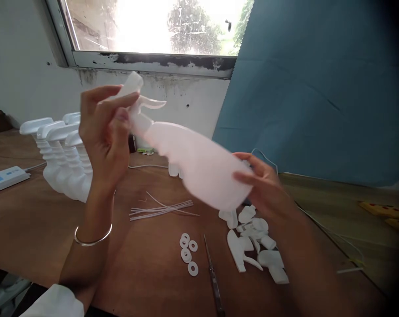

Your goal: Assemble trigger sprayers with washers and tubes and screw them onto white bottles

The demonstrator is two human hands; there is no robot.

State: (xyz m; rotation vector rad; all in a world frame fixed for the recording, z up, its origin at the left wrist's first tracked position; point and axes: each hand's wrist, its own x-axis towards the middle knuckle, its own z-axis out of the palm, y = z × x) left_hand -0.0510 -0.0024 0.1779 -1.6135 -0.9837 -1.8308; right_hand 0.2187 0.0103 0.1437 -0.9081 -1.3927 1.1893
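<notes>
A white plastic spray bottle (206, 167) is held up in the air, tilted with its trigger head (138, 103) to the upper left. My left hand (103, 119) is closed around that head, at the neck end. Around the bottle's base, my right hand (265, 185) has its thumb and fingers gripped on either side. Below lie several white washers (186, 254), a thin screwdriver-like tool (213, 277) with a dark handle, and several loose trigger heads (242, 251).
Several white spray bottles (64, 154) stand together at the left. Thin white tubes (162, 209) lie mid-table. A white power strip (8, 178) sits at the far left, and a blue sheet (301, 88) hangs beside the window.
</notes>
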